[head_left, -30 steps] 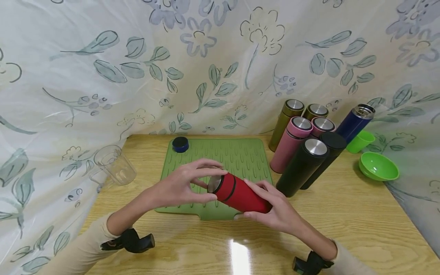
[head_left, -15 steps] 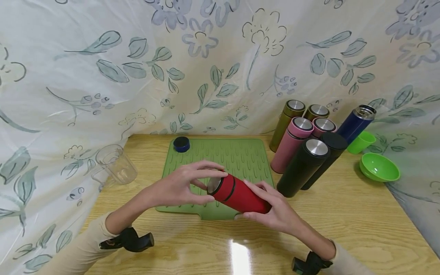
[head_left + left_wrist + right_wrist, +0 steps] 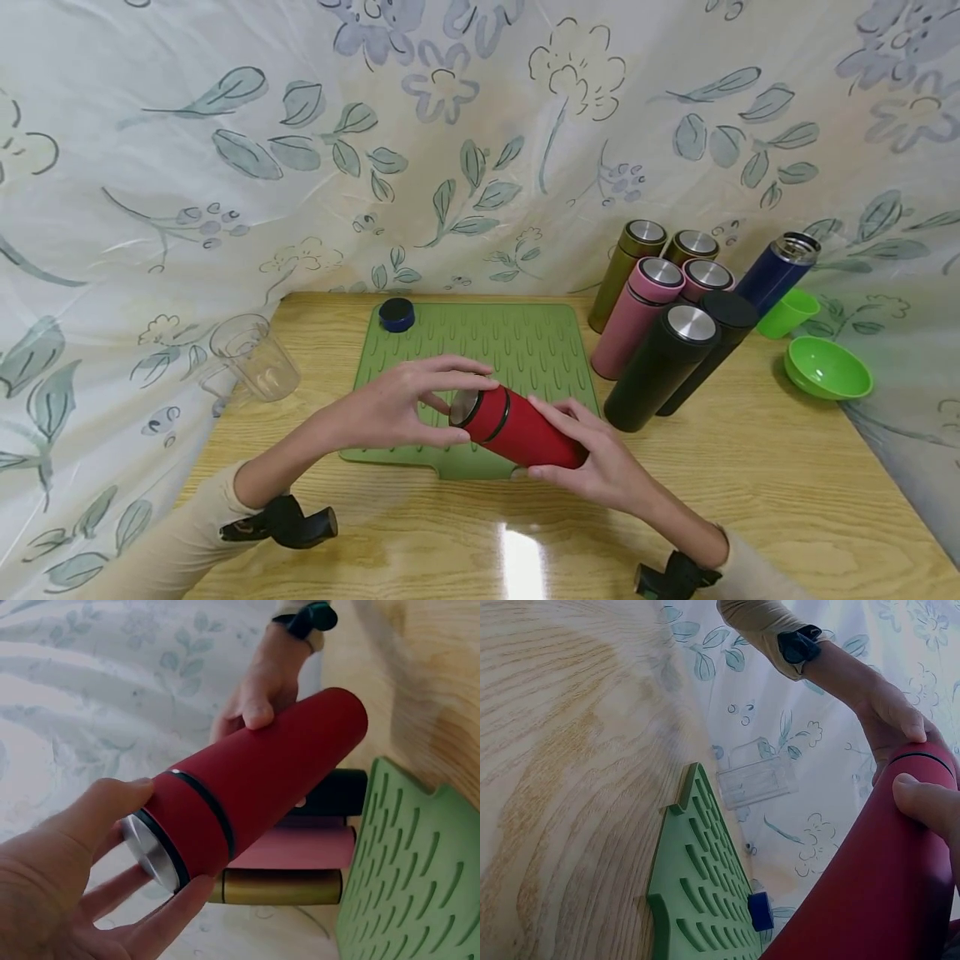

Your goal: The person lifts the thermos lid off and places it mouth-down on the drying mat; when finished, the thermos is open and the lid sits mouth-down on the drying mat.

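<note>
A red thermos flask (image 3: 528, 425) with a silver-topped lid (image 3: 196, 832) is held tilted above the front of a green drying mat (image 3: 465, 333). My right hand (image 3: 600, 454) grips its body near the base, thumb on the near side. Around the lid end curl the fingers and thumb of my left hand (image 3: 420, 400); in the left wrist view the thumb lies on the red side and the fingers span the silver top. The lid sits on the flask, with a dark ring (image 3: 204, 802) below it. At the mat's back left corner rests a dark blue lid (image 3: 396, 315).
To the right stand several flasks: olive (image 3: 611, 287), pink (image 3: 622, 333), dark green (image 3: 648, 375), black, and an uncapped blue one (image 3: 772, 271). Beyond them are a green cup (image 3: 791, 310) and green bowl (image 3: 828, 371). A clear mug (image 3: 258, 362) is at left.
Both hands and the red thermos flask have stayed nearly in place, with a very slight shift down and left of the flask. Nothing was let go.
</note>
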A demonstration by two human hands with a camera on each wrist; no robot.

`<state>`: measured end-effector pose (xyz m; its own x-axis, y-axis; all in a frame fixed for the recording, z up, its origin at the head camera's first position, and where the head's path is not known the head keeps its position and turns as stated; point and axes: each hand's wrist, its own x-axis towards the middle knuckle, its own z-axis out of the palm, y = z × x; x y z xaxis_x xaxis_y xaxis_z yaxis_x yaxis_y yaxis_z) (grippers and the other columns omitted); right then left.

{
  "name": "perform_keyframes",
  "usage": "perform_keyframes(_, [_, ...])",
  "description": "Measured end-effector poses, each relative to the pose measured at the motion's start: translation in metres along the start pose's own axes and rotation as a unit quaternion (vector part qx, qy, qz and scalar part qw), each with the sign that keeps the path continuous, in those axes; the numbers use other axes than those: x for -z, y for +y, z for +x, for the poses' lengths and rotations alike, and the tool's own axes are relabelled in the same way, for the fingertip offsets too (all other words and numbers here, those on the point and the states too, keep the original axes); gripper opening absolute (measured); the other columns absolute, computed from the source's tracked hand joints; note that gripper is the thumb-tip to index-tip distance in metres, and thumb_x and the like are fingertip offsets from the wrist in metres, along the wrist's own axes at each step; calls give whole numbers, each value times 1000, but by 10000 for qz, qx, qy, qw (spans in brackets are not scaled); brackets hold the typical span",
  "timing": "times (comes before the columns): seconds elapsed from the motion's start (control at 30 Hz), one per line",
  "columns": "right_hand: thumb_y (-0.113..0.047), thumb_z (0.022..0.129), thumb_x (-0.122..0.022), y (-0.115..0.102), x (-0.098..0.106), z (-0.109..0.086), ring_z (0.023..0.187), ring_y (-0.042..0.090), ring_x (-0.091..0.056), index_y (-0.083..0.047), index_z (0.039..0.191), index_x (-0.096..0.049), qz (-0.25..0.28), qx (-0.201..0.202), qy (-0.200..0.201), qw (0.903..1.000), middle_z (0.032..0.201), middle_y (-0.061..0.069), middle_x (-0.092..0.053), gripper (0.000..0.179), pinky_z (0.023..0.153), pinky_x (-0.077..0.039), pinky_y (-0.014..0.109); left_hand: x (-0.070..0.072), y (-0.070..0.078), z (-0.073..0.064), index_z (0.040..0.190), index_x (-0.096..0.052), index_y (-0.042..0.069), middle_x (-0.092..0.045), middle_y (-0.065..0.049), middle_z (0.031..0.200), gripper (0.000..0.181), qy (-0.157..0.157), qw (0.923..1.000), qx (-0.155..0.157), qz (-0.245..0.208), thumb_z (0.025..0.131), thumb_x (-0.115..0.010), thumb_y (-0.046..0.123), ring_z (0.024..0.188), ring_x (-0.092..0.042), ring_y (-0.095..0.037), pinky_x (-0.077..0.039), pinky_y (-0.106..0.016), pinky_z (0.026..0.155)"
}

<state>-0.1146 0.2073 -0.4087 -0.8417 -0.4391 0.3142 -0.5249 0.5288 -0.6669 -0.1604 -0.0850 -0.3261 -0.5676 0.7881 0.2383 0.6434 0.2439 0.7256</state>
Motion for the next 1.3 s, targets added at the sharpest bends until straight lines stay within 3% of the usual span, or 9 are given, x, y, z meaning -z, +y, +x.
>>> perform_keyframes(0.57, [-29, 79, -80, 2, -3, -4, 98, 14, -54, -20, 145, -47, 3, 142, 6, 9999, 118, 1, -56, 74, 67, -55, 21, -2, 0, -6, 139, -52, 16, -52, -8, 140, 61, -56, 9998, 152, 95, 84, -77, 23, 117, -59, -21, -58, -18, 77])
perform_keyframes(0.73, [-29, 80, -80, 1, -3, -4, 98, 13, -54, -26, 146, -45, 3, 81, 29, 10000, 119, 0, -56, 74, 67, -55, 21, -2, -2, -6, 140, -52, 16, -47, -9, 146, 62, -166, 9997, 86, 143, 84, -77, 20, 123, -56, -23, -57, -17, 80])
perform_keyframes(0.83, [-30, 80, -80, 0, -4, -4, 98, 13, -54, -28, 146, -44, 0, 68, 20, 10000, 119, 0, -56, 75, 67, -55, 21, -1, -3, -5, 138, -54, 14, -51, -10, 141, 59, -119, 9998, 12, 162, 84, -77, 18, 119, -58, -23, -58, -17, 78])
perform_keyframes(1.07, [-31, 80, -79, -4, -7, -6, 97, 13, -54, -26, 146, -45, 6, -7, 2, 10000, 118, 0, -56, 75, 67, -54, 21, 0, -3, -10, 140, -52, 19, -44, -7, 147, 62, -263, 9995, 115, 162, 83, -77, 18, 125, -54, -22, -57, -18, 83])
perform_keyframes(1.3, [-32, 80, -80, -8, -11, -7, 97, 12, -54, -28, 146, -44, -34, -28, 38, 10000, 118, 0, -56, 75, 68, -55, 21, 0, -3, -14, 139, -53, 19, -46, -6, 145, 60, -245, 9993, 55, 294, 83, -77, 20, 125, -55, -22, -57, -17, 83])
